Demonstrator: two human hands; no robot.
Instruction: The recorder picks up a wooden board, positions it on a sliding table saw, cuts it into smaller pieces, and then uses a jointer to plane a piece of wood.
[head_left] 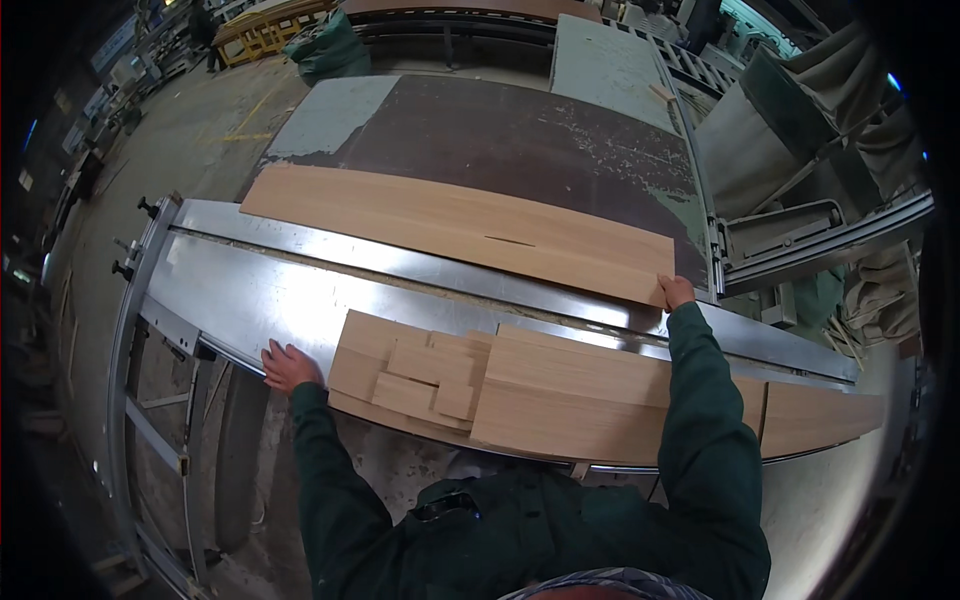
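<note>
A long light-brown wooden board (400, 212) lies across the far metal strip and the dark tabletop, with a short dark slit near its middle. At its right end my right hand (677, 291) grips the corner, fingers closed on the edge. My left hand (290, 367) rests with fingers spread on the near edge of the shiny metal sliding table (225, 270). Just right of that hand, several small wooden pieces (410, 395) lie on a wooden panel (355, 355). Beside them sits a wider wooden panel (570, 390), partly hidden by my right forearm; another panel (815, 418) lies farther right.
Beyond the board spreads a worn dark tabletop (470, 130) with pale patches. A metal rail frame (830, 240) stands at the right, by hanging grey cloth bags (850, 90). A metal end bar (125, 350) bounds the left. A green sack (328, 48) stands behind.
</note>
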